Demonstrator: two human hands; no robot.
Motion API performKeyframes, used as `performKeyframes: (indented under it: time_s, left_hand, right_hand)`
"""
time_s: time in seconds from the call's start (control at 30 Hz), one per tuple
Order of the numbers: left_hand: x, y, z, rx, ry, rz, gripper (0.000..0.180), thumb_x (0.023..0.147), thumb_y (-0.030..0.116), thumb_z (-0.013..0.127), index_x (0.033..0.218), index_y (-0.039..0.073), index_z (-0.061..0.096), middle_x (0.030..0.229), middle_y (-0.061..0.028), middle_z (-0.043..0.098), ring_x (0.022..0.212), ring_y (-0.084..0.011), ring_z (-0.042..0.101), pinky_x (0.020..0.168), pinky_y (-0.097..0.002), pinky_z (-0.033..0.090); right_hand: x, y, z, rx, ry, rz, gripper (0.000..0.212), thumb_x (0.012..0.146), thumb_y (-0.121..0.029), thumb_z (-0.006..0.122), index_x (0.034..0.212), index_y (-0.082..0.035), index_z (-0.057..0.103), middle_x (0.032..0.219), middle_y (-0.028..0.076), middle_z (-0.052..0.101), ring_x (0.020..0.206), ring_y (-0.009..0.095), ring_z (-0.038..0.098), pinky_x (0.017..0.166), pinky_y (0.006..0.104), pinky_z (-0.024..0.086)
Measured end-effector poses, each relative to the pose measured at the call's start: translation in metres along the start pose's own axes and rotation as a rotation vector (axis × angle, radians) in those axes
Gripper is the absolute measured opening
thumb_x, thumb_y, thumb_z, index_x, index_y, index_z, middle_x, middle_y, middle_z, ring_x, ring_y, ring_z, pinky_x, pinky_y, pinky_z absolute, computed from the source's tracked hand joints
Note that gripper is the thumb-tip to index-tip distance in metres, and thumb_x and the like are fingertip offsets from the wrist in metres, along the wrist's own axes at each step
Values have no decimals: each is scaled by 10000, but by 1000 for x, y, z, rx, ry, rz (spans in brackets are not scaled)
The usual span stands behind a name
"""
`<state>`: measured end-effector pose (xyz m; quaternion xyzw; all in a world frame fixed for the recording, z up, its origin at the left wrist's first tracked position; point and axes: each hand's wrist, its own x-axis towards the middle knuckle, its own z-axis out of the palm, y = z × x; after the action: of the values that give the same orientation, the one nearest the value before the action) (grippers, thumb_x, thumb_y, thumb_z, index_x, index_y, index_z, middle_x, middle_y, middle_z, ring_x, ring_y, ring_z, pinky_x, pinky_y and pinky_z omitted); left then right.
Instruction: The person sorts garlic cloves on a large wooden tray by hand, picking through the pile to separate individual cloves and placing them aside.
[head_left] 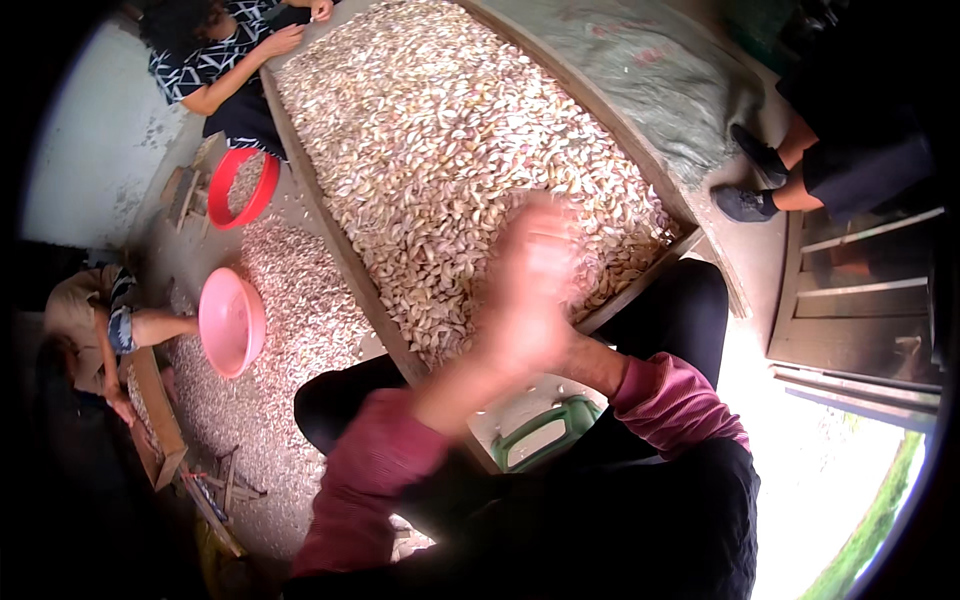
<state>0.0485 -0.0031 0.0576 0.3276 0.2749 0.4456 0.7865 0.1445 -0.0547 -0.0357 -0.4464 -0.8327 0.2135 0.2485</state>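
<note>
At the near end of wood-rimmed desk (335,235), holding both hands (533,275) together over garlic cloves (440,150). Crossing left forearm (460,387) before right forearm (598,366); not establishing the nearer hand. Being unable, owing to blur, to tell fingers (545,235) open, closed or gripping. Finding cloves beneath and ahead of fingers, following the desk's long axis away and leftward. Beyond, noting pink bowl (230,325), then red basin (265,195), left of desk; farthest, co-worker (225,62) alongside.

No words, numbers or signs are showing legibly. Faint reddish marks, possibly print, are appearing on the crumpled, grey-green plastic sheeting (665,85) at the upper right, but they are looking too pale and blurred for reading.
</note>
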Motion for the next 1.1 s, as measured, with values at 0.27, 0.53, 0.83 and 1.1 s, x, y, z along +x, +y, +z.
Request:
performKeyframes:
  time_s: [0.27,0.53,0.83,1.1]
  left_hand:
    - [-35,-37,143,556,-551,744,113,920,98,555,952,82,662,875,-20,648,760,-100,580,743,-299,471]
    - [83,-13,-165,935,490,380,126,833,12,715,956,37,710,850,0,675,749,-69,591,690,-205,485]
    - [124,-32,-160,1491,382,292,254,721,95,807,938,6,707,741,-61,669,628,-120,593,611,-266,491]
    - [118,-28,-180,1365,444,400,156,768,3,711,920,32,723,825,-109,683,703,-199,630,665,-298,499]
  right_hand:
    - [-6,-8,-14,-46,-155,3,150,815,-171,665,933,-79,672,836,68,612,813,252,633,686,389,533]
    - [-15,-27,-23,-74,-309,-126,84,754,-153,617,819,-110,649,820,67,612,805,258,631,675,401,499]
    - [-13,-22,-12,-10,-410,-112,119,758,-155,594,844,-97,650,830,52,604,815,234,605,696,385,472]
    - [-15,-28,-14,0,-405,-135,128,770,-143,577,864,-106,656,807,53,604,813,231,599,735,360,456]
